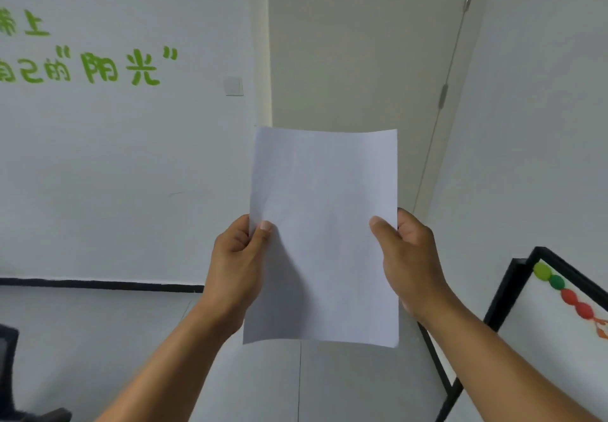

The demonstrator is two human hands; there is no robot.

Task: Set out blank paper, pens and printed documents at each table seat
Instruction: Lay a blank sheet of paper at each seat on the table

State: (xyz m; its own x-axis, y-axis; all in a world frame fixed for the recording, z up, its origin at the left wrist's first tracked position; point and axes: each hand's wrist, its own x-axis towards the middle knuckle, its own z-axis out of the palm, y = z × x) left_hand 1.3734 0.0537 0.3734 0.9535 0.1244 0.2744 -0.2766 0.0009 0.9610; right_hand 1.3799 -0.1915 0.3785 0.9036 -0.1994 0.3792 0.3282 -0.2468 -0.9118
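A blank white sheet of paper (324, 234) stands upright in the air in front of me, slightly curved. My left hand (238, 263) pinches its left edge, thumb on the front and fingers behind. My right hand (406, 257) pinches the right edge the same way. No table, pens or printed documents are in view.
A white wall with green lettering (128, 66) and a light switch (234, 86) is on the left, a pale door (362, 53) straight ahead. A black-framed whiteboard (552, 309) with coloured magnets leans at the right. Part of a black chair (10, 356) shows at the lower left.
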